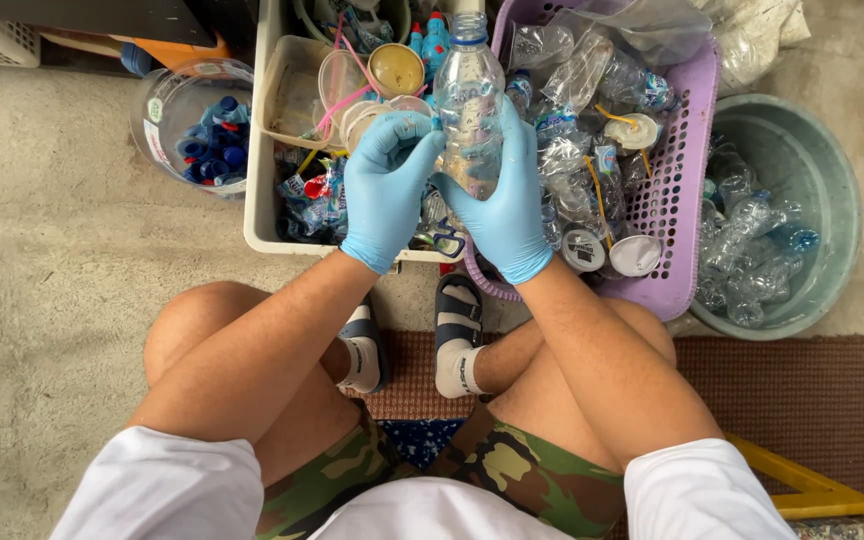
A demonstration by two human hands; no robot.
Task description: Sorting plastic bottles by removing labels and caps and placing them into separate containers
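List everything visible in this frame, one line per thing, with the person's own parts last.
clear bottle: one, blue cap, held in both hands
lilac basket: one, right of the bottle, full of crushed clear bottles and cups
white bin: one, left of the basket, holds cups and wrappers
grey tub: one, far right, holds clear bottles
clear jar: one, left, holds blue caps
left hand: blue glove, at the bottle's side
right hand: blue glove, around the bottle

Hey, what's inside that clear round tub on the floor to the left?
The clear tub holds a heap of bottle caps, mostly blue with a few red. The tub's bottom beneath the heap is covered, so anything lying under the caps cannot be seen.
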